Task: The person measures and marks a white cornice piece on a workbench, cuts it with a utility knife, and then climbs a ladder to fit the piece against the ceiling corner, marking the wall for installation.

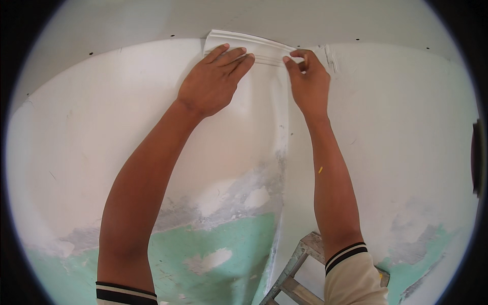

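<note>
A short white length of crown molding (269,50) with ridged edges lies along the join of wall and ceiling, close to the room's corner. My left hand (211,81) rests flat against its left part, fingers stretched out over its face. At the other end, my right hand (309,76) pinches the molding's right edge between thumb and fingers. Both arms reach up overhead. Part of the molding's lower edge is covered by my left fingers.
Below, a stepladder (295,284) stands near the corner, partly behind my right sleeve. The white wall (127,117) has grey patches and peeling green paint (208,254) lower down. The ceiling (284,18) shows small dark spots. A dark object (477,157) sits at the right rim.
</note>
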The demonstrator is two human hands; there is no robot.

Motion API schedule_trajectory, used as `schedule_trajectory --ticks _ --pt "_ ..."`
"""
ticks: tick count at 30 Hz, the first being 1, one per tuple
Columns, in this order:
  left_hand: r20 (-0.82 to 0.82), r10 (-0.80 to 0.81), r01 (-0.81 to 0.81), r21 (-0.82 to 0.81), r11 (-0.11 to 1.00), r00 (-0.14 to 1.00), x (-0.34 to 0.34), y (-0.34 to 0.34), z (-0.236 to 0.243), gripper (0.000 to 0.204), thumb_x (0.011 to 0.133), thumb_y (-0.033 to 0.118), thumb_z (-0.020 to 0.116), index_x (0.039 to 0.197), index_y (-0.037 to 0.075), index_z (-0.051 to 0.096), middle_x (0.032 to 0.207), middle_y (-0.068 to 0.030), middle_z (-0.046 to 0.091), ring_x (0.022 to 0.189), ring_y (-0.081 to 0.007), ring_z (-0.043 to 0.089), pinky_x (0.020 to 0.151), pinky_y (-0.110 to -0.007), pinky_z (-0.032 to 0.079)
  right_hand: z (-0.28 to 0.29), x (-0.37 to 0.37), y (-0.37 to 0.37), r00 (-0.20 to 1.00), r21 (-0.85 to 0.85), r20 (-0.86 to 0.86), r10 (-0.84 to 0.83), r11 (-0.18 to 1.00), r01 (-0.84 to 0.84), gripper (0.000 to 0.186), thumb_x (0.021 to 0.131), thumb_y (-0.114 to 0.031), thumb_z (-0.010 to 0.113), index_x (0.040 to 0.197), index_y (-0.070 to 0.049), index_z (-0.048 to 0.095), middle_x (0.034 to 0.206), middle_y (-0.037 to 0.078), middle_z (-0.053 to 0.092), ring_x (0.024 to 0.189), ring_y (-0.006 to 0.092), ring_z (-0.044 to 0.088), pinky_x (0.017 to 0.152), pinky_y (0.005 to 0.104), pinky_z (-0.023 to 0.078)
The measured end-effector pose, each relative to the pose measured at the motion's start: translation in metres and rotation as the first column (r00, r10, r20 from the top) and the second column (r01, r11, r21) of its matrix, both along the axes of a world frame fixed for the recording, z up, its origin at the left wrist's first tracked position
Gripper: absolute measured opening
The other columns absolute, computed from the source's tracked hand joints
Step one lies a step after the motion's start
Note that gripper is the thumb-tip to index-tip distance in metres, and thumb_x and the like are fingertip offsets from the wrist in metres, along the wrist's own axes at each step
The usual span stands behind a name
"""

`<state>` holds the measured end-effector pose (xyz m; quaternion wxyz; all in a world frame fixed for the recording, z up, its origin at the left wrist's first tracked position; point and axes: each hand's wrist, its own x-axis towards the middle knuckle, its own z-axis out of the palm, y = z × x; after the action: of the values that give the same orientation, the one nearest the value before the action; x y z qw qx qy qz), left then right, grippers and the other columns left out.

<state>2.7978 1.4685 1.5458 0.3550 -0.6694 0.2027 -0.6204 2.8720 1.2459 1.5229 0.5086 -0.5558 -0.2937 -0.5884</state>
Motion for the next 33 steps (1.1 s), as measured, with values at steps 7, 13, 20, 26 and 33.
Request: schedule_trajectory --ticks 7,13,20,26,33 --pt "-0.069 -0.135 0.131 -0.058 0.990 0.988 0.003 0.001 0.004 0.045 0.099 0.002 0.061 0.143 0.009 0.064 0.147 -0.0097 0.066 0.144 -0.0249 0.055 0.129 -0.043 0.038 0.030 0.011 0.028 0.979 -0.147 0.098 -0.178 0.970 0.191 0.042 0.092 -0.027 0.085 0.125 -0.012 0.065 0.096 0.008 0.078 0.090 0.0272 0.076 0.077 0.0425 0.059" --pt "0.347 -0.293 0.397 -0.284 0.873 0.891 -0.023 0.002 0.001 0.034 0.087 0.017 0.085 0.116 0.012 0.069 0.122 -0.0021 0.071 0.115 -0.0236 0.061 0.098 -0.042 0.044 0.030 0.023 0.044 0.969 -0.150 0.078 -0.235 0.958 0.244 0.037 0.094 -0.033 0.084 0.120 -0.012 0.069 0.102 0.009 0.079 0.095 0.0263 0.077 0.079 0.0424 0.060" --pt "0.275 -0.271 0.367 -0.404 0.838 0.922 -0.029 0.006 0.003 0.045 0.089 0.018 0.085 0.131 0.015 0.071 0.115 -0.0025 0.071 0.114 -0.0230 0.062 0.104 -0.043 0.039 0.022 0.027 0.047 0.955 -0.168 0.030 -0.295 0.940 0.296 0.039 0.099 -0.039 0.077 0.125 -0.011 0.074 0.108 0.011 0.077 0.093 0.0288 0.076 0.078 0.0434 0.060" --pt "0.077 -0.629 0.537 -0.607 0.586 0.773 -0.056 0.002 -0.028 0.031 0.094 0.009 0.080 0.125 0.009 0.077 0.110 -0.0071 0.072 0.091 -0.0199 0.069 0.081 -0.035 0.056 -0.016 0.004 0.026 0.935 -0.252 0.041 -0.351 0.902 0.350 0.037 0.097 -0.037 0.080 0.124 -0.013 0.075 0.110 0.010 0.071 0.087 0.0272 0.074 0.071 0.0419 0.060" --pt "0.041 -0.799 0.608 -0.672 0.422 0.600 -0.095 0.008 -0.078 0.026 0.096 0.004 0.079 0.122 0.006 0.080 0.113 -0.0088 0.071 0.091 -0.0142 0.069 0.072 -0.028 0.059 -0.099 -0.060 -0.017 0.935 -0.375 0.009 -0.354 0.866 0.331 0.027 0.094 -0.030 0.083 0.113 -0.011 0.078 0.121 0.010 0.067 0.084 0.0265 0.075 0.068 0.0400 0.059"
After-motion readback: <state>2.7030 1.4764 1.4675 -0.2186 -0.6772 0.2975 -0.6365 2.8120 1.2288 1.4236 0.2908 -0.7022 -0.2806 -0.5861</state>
